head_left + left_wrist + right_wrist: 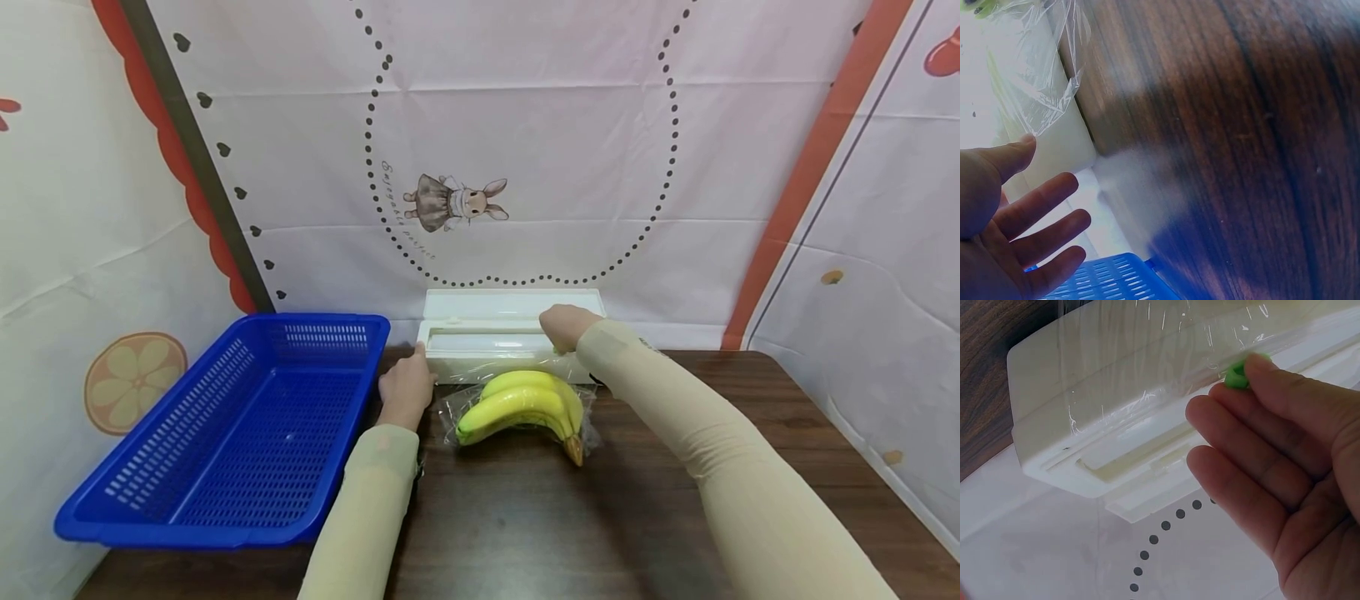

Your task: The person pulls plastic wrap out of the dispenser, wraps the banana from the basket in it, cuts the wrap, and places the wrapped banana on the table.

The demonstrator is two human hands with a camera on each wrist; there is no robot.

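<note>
A white cling film dispenser [468, 369] stands at the back of the table with its lid [513, 302] raised. Clear cling film [1166, 344] runs over its front edge and down onto the table. On that film lies a bunch of yellow bananas [525, 406]. At the dispenser's left end is my left hand [407, 385], its index finger against the corner; the left wrist view shows this hand's [997, 219] fingers spread, with the thumb by the film. My right hand [567, 327] pinches a small green slide cutter [1235, 376] between thumb and finger on the dispenser's edge.
A blue perforated plastic basket [210, 533] stands on the left side of the dark wooden table [517, 525]. Behind the dispenser hangs a pale printed cloth [525, 150] with a rabbit figure, and similar cloth covers both sides.
</note>
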